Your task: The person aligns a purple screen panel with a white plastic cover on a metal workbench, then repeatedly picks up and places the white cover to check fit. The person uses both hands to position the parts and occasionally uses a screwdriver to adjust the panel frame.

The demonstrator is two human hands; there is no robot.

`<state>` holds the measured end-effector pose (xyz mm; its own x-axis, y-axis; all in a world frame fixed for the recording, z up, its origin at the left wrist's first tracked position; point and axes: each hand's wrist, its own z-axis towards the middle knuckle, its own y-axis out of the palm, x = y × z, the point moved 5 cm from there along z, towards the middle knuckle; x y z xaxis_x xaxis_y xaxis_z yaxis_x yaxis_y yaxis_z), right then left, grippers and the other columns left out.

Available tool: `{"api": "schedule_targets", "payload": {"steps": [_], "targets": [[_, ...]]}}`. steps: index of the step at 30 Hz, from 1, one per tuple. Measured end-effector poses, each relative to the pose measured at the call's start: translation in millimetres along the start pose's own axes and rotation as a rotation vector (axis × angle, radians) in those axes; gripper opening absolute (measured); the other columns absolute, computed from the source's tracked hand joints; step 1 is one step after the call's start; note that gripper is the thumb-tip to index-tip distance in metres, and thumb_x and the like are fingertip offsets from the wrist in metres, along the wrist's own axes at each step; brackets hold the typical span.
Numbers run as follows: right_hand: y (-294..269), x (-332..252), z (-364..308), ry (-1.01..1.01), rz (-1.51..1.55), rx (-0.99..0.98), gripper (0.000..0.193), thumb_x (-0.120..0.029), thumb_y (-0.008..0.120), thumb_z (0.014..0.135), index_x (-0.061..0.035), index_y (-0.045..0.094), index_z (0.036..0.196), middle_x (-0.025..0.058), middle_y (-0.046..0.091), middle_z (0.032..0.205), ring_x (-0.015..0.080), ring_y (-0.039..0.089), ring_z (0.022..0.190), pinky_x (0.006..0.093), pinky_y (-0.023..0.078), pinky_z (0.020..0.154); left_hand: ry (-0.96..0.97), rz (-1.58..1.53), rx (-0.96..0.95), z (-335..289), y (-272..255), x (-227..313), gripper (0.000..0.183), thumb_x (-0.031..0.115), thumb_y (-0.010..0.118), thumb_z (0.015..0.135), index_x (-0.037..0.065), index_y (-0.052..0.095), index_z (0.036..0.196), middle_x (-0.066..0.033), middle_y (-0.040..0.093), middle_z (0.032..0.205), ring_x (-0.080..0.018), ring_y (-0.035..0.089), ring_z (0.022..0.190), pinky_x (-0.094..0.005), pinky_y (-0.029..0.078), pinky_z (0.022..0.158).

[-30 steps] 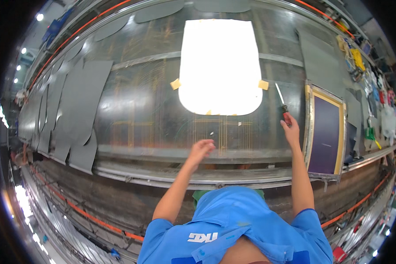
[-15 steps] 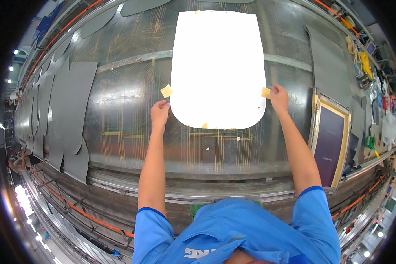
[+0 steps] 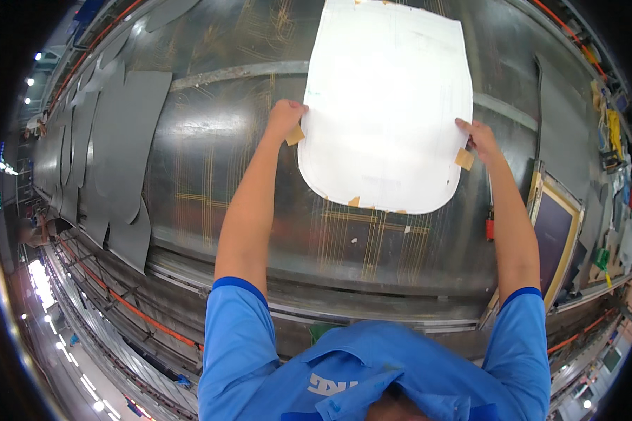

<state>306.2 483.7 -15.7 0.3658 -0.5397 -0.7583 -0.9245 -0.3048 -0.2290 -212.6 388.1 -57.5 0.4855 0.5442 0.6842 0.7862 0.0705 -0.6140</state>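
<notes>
A large white sheet (image 3: 386, 105) with rounded near corners lies on the dark metal table (image 3: 218, 161). At its left edge, my left hand (image 3: 286, 119) is closed with the fingertips pinching the rim. Just below those fingers, a tan piece of tape (image 3: 295, 135) sticks out from the sheet. My right hand (image 3: 480, 138) grips the right edge, its index finger lying over the white surface and the thumb hidden. Another tan tape piece (image 3: 464, 158) juts from that side, nearer to me. Small tan bits (image 3: 354, 202) show along the near edge.
Grey cut sheets (image 3: 130, 140) overlap on the left of the table. At the right stand a framed screen (image 3: 556, 224) with a pale border and a red-handled tool (image 3: 490, 224). Metal rails (image 3: 372, 319) run along the near table edge. Small white scraps (image 3: 354, 241) dot the surface.
Both hands have moved farther along the sheet's sides, from the tape pieces to the bare edges. My right hand has let go of its tape. The whole view has shifted, with the sheet now farther right.
</notes>
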Motion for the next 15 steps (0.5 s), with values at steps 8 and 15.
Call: {"api": "schedule_targets", "payload": {"steps": [8, 15], "targets": [[-13, 13, -15, -0.151, 0.155, 0.062, 0.043, -0.029, 0.068, 0.094, 0.0032, 0.062, 0.122, 0.0119, 0.067, 0.115, 0.0198, 0.063, 0.105, 0.0346, 0.049, 0.094, -0.009, -0.325, -0.152, -28, -6, 38, 0.024, 0.019, 0.077, 0.083, -0.003, 0.072, 0.091, -0.0094, 0.07, 0.086, -0.0171, 0.063, 0.079, -0.0318, 0.049, 0.071], [-3, -93, -61, -0.392, 0.109, 0.188, 0.042, -0.027, 0.071, 0.092, 0.0057, 0.064, 0.118, 0.0099, 0.07, 0.102, 0.0134, 0.065, 0.085, 0.027, 0.051, 0.081, 0.004, -0.603, -0.004, -56, -23, 23, 0.026, 0.015, 0.078, 0.084, -0.003, 0.072, 0.102, -0.0065, 0.07, 0.091, -0.0141, 0.061, 0.083, -0.0287, 0.046, 0.078]]}}
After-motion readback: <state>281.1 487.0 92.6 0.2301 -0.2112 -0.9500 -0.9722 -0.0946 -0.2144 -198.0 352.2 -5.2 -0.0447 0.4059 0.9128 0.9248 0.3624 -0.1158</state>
